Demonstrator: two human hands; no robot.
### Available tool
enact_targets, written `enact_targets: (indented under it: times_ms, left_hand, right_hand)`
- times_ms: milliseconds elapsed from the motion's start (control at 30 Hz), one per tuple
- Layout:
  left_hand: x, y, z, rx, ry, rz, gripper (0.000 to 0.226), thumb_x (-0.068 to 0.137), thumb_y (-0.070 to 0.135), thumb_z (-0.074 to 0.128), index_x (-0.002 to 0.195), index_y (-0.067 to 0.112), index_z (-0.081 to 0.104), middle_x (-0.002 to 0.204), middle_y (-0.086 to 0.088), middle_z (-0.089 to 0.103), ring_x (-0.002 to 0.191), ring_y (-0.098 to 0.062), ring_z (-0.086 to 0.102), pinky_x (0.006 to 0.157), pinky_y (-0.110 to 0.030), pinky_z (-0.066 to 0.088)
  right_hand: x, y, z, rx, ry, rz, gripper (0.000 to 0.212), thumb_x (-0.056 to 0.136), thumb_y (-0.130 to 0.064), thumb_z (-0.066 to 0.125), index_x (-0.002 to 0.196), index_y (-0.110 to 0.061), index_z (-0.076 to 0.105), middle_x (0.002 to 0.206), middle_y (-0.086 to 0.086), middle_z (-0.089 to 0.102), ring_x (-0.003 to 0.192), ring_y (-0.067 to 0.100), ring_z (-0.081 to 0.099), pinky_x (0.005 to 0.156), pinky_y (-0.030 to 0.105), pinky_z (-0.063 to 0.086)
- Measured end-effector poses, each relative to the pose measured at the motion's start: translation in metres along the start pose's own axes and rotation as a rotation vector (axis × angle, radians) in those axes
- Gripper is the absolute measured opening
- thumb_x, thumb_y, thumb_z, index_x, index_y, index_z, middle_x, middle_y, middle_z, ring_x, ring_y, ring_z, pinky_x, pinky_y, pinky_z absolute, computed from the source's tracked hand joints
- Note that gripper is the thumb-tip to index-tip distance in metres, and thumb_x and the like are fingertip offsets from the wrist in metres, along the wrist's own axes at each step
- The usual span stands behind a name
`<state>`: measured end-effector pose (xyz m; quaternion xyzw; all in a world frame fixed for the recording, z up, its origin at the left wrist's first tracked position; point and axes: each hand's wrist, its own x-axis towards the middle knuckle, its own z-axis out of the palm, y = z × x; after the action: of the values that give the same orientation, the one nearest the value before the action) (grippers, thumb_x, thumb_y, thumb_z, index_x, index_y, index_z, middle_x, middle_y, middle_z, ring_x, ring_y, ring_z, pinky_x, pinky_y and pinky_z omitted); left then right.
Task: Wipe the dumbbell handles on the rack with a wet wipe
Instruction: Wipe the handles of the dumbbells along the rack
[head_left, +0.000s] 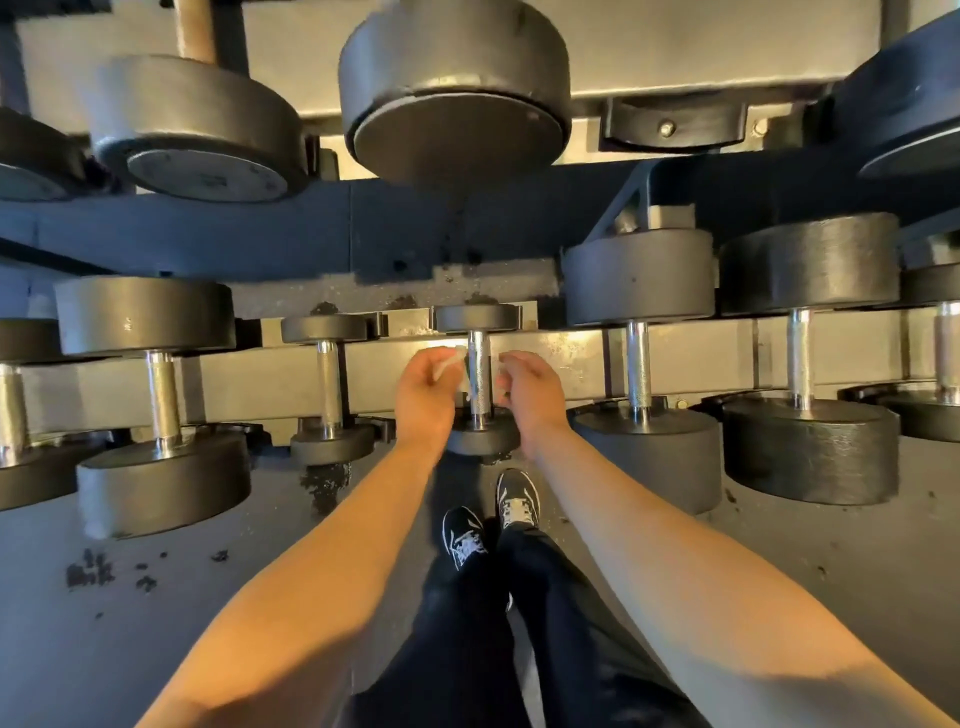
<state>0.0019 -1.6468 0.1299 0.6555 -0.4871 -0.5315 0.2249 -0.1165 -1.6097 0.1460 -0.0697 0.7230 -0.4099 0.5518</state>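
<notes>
A small black dumbbell with a knurled chrome handle (479, 376) lies on the lower rack shelf, straight ahead of me. My left hand (427, 392) pinches a white wet wipe (451, 365) just left of that handle. On the handle's right side, my right hand (525, 389) has its fingers curled, and a bit of white wipe shows at its fingertips. The wipe seems to pass behind the handle between both hands, but that part is hidden.
More dumbbells line the lower shelf: a small one (330, 384) to the left, bigger ones (640, 364) to the right. Large dumbbells (457, 88) sit on the upper shelf above the dark rack beam (260, 228). My shoes (491, 514) stand on the dark floor.
</notes>
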Motion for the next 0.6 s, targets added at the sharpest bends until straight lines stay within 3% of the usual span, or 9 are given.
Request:
enact_targets:
  times_ms: [67, 200, 267, 400, 500, 600]
  left_hand:
    - [0.023, -0.012, 0.021, 0.037, 0.010, 0.054, 0.014, 0.098, 0.013, 0.061, 0.098, 0.026, 0.067, 0.099, 0.017, 0.066, 0.089, 0.016, 0.059, 0.081, -0.004, 0.042]
    - [0.059, -0.044, 0.058, 0.112, 0.002, 0.099, 0.015, 0.098, 0.017, 0.058, 0.101, 0.023, 0.071, 0.106, 0.007, 0.071, 0.101, -0.008, 0.065, 0.094, -0.030, 0.053]
    - [0.064, -0.054, 0.065, 0.137, -0.002, 0.143, 0.015, 0.099, 0.018, 0.056, 0.102, 0.020, 0.070, 0.105, 0.007, 0.069, 0.098, -0.007, 0.063, 0.089, -0.023, 0.051]
    - [0.057, -0.075, 0.050, 0.262, -0.141, 0.220, 0.015, 0.102, 0.015, 0.053, 0.104, 0.018, 0.068, 0.104, 0.005, 0.068, 0.095, -0.005, 0.062, 0.080, -0.005, 0.041]
    - [0.045, -0.090, 0.036, 0.381, -0.239, 0.221, 0.015, 0.102, 0.016, 0.055, 0.104, 0.018, 0.069, 0.101, 0.004, 0.069, 0.092, -0.008, 0.062, 0.076, -0.004, 0.040]
    - [0.028, -0.093, 0.031, 0.451, -0.266, 0.166, 0.014, 0.101, 0.017, 0.055, 0.100, 0.022, 0.068, 0.096, 0.008, 0.069, 0.086, -0.008, 0.063, 0.073, -0.017, 0.046]
  right_hand:
    - [0.025, 0.013, 0.001, -0.058, -0.003, 0.000, 0.022, 0.103, -0.026, 0.047, 0.108, -0.016, 0.067, 0.087, -0.004, 0.063, 0.079, 0.010, 0.057, 0.065, 0.022, 0.043]
    - [0.062, 0.041, 0.006, -0.090, -0.042, 0.033, 0.020, 0.107, -0.027, 0.044, 0.108, -0.024, 0.063, 0.090, -0.012, 0.062, 0.080, -0.001, 0.055, 0.057, 0.009, 0.040]
    - [0.073, 0.056, 0.010, -0.084, -0.044, 0.040, 0.022, 0.107, -0.023, 0.043, 0.112, -0.021, 0.064, 0.096, -0.008, 0.064, 0.083, 0.002, 0.057, 0.064, 0.008, 0.043]
    - [0.078, 0.079, 0.016, -0.031, -0.034, 0.014, 0.027, 0.102, -0.020, 0.047, 0.120, -0.016, 0.067, 0.112, 0.005, 0.071, 0.104, 0.020, 0.066, 0.093, 0.031, 0.052]
    - [0.074, 0.083, 0.015, -0.022, 0.001, -0.023, 0.027, 0.103, -0.020, 0.048, 0.122, -0.016, 0.067, 0.113, 0.001, 0.071, 0.100, 0.009, 0.066, 0.086, 0.019, 0.051]
    - [0.072, 0.084, 0.015, -0.025, 0.013, -0.035, 0.027, 0.104, -0.021, 0.046, 0.120, -0.017, 0.067, 0.112, -0.002, 0.070, 0.097, 0.005, 0.065, 0.079, 0.015, 0.049]
